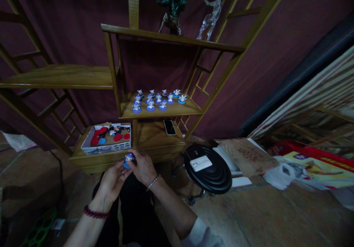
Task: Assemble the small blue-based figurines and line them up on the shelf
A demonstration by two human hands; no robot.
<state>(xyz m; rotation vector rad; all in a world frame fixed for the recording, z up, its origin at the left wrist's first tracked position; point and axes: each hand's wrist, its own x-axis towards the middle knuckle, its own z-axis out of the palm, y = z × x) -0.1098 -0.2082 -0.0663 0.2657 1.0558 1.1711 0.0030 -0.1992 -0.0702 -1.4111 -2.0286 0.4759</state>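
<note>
Between my two hands is a small figurine [129, 158] with a purple top and a blue base. My left hand [114, 180] cups its base from below and on the left, fingers curled against it. The fingers of my right hand [143, 167] close on its right side. Just beyond them, an open box [106, 148] on the low shelf holds red discs [117, 138], a blue disc [102, 141] and several dark figurine pieces [117, 130]. Higher up, several finished-looking purple figurines [150, 105] stand in rows on the middle shelf [177, 111].
A phone [169, 127] lies on the low shelf. On the right, a black round stool [208, 178] carries a white card-like item [201, 163]. A green statue [174, 9] and a clear statue [211, 14] stand on top. Bags and packaging [312, 169] lie on the floor at right.
</note>
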